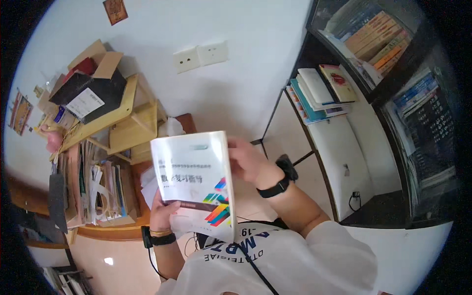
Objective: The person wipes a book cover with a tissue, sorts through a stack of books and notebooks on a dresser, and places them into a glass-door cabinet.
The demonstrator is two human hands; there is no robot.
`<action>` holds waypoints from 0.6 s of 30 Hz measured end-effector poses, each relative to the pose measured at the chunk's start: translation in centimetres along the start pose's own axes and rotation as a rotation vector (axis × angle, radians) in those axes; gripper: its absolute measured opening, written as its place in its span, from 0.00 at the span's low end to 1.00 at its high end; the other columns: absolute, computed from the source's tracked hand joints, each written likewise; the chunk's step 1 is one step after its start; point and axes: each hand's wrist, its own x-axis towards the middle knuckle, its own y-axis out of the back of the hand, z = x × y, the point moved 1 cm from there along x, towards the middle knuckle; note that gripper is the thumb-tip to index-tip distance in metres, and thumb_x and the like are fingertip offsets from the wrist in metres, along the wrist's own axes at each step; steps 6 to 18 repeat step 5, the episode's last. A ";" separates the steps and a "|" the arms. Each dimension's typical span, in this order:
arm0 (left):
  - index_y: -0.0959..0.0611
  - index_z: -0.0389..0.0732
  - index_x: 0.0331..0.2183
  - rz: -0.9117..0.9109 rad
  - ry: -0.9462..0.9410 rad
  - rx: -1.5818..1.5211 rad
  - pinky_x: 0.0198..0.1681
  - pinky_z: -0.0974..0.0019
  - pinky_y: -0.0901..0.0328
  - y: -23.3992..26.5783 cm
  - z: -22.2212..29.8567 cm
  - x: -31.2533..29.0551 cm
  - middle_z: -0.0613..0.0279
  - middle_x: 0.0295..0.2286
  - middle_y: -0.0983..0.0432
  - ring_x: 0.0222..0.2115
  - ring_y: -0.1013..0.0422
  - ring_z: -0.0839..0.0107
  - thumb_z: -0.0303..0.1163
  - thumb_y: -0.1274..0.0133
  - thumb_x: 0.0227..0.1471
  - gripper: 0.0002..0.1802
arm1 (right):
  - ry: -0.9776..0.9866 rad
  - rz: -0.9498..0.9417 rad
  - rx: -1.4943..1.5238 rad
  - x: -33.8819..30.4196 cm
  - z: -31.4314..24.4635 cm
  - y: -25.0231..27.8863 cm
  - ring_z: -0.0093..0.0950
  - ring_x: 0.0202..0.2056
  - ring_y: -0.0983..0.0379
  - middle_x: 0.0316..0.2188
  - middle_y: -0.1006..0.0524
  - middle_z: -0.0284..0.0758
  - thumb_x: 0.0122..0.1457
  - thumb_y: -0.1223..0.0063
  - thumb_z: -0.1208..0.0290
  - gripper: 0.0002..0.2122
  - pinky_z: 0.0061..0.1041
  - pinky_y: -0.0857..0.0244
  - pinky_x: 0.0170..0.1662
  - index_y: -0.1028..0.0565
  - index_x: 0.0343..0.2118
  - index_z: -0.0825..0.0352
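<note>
A white paperback book [189, 152] with bright coloured stripes near its lower right corner is held up in front of my chest. Its cover faces me, and the print on it looks upside down. My left hand [163, 214] grips the lower left edge, thumb on the cover and the other fingers mostly hidden behind. At the upper right edge is my right hand [248, 162], its fingers curling behind the book, so their tips are out of sight. Black straps circle both wrists.
To the left, a wooden shelf [130, 93] carries a black cardboard box [105, 88]; papers and folders [93, 187] stand beneath. A stack of books [314, 86] lies on the white cabinet [337, 147] at right, beside a dark glass-fronted bookcase [427, 128]. Wall sockets [200, 56] are ahead.
</note>
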 end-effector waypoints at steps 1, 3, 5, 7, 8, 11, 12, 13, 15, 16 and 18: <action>0.32 0.36 0.53 0.014 0.046 0.052 0.47 0.64 0.33 -1.0 0.3 0.7 0.57 0.44 0.26 0.44 0.28 0.67 0.18 0.39 0.38 0.37 | 0.006 -0.002 0.001 -0.6 -0.5 0.9 0.24 0.37 0.23 0.34 0.20 0.34 0.54 0.45 0.72 0.11 0.25 0.29 0.43 0.23 0.40 0.69; 0.30 0.38 0.53 0.000 0.128 0.321 0.46 0.71 0.35 -2.4 0.4 2.2 0.63 0.44 0.26 0.42 0.29 0.74 0.17 0.41 0.40 0.35 | 0.209 0.329 -0.535 -1.5 -1.3 4.4 0.25 0.35 0.23 0.31 0.20 0.36 0.54 0.44 0.74 0.09 0.25 0.30 0.42 0.22 0.36 0.71; 0.34 0.40 0.57 -0.125 0.015 0.476 0.45 0.76 0.35 -5.9 0.3 4.0 0.65 0.45 0.27 0.44 0.31 0.77 0.18 0.44 0.44 0.36 | 0.268 0.346 -0.456 -2.7 -2.4 7.3 0.27 0.40 0.22 0.37 0.20 0.44 0.52 0.41 0.73 0.09 0.26 0.30 0.48 0.21 0.35 0.71; 0.34 0.40 0.57 -0.125 0.015 0.476 0.45 0.76 0.35 -5.9 0.3 4.0 0.65 0.45 0.27 0.44 0.31 0.77 0.18 0.44 0.44 0.36 | 0.268 0.346 -0.456 -2.7 -2.4 7.3 0.27 0.40 0.22 0.37 0.20 0.44 0.52 0.41 0.73 0.09 0.26 0.30 0.48 0.21 0.35 0.71; 0.34 0.40 0.57 -0.125 0.015 0.476 0.45 0.76 0.35 -5.9 0.3 4.0 0.65 0.45 0.27 0.44 0.31 0.77 0.18 0.44 0.44 0.36 | 0.268 0.346 -0.456 -2.7 -2.4 7.3 0.27 0.40 0.22 0.37 0.20 0.44 0.52 0.41 0.73 0.09 0.26 0.30 0.48 0.21 0.35 0.71; 0.34 0.40 0.57 -0.125 0.015 0.476 0.45 0.76 0.35 -5.9 0.3 4.0 0.65 0.45 0.27 0.44 0.31 0.77 0.18 0.44 0.44 0.36 | 0.268 0.346 -0.456 -2.7 -2.4 7.3 0.27 0.40 0.22 0.37 0.20 0.44 0.52 0.41 0.73 0.09 0.26 0.30 0.48 0.21 0.35 0.71; 0.34 0.40 0.57 -0.125 0.015 0.476 0.45 0.76 0.35 -5.9 0.3 4.0 0.65 0.45 0.27 0.44 0.31 0.77 0.18 0.44 0.44 0.36 | 0.268 0.346 -0.456 -2.7 -2.4 7.3 0.27 0.40 0.22 0.37 0.20 0.44 0.52 0.41 0.73 0.09 0.26 0.30 0.48 0.21 0.35 0.71; 0.34 0.40 0.57 -0.125 0.015 0.476 0.45 0.76 0.35 -5.9 0.3 4.0 0.65 0.45 0.27 0.44 0.31 0.77 0.18 0.44 0.44 0.36 | 0.268 0.346 -0.456 -2.7 -2.4 7.3 0.27 0.40 0.22 0.37 0.20 0.44 0.52 0.41 0.73 0.09 0.26 0.30 0.48 0.21 0.35 0.71; 0.34 0.40 0.57 -0.125 0.015 0.476 0.45 0.76 0.35 -5.9 0.3 4.0 0.65 0.45 0.27 0.44 0.31 0.77 0.18 0.44 0.44 0.36 | 0.268 0.346 -0.456 -2.7 -2.4 7.3 0.27 0.40 0.22 0.37 0.20 0.44 0.52 0.41 0.73 0.09 0.26 0.30 0.48 0.21 0.35 0.71; 0.34 0.40 0.57 -0.125 0.015 0.476 0.45 0.76 0.35 -5.9 0.3 4.0 0.65 0.45 0.27 0.44 0.31 0.77 0.18 0.44 0.44 0.36 | 0.268 0.346 -0.456 -2.7 -2.4 7.3 0.27 0.40 0.22 0.37 0.20 0.44 0.52 0.41 0.73 0.09 0.26 0.30 0.48 0.21 0.35 0.71; 0.34 0.40 0.57 -0.125 0.015 0.476 0.45 0.76 0.35 -5.9 0.3 4.0 0.65 0.45 0.27 0.44 0.31 0.77 0.18 0.44 0.44 0.36 | 0.268 0.346 -0.456 -2.7 -2.4 7.3 0.27 0.40 0.22 0.37 0.20 0.44 0.52 0.41 0.73 0.09 0.26 0.30 0.48 0.21 0.35 0.71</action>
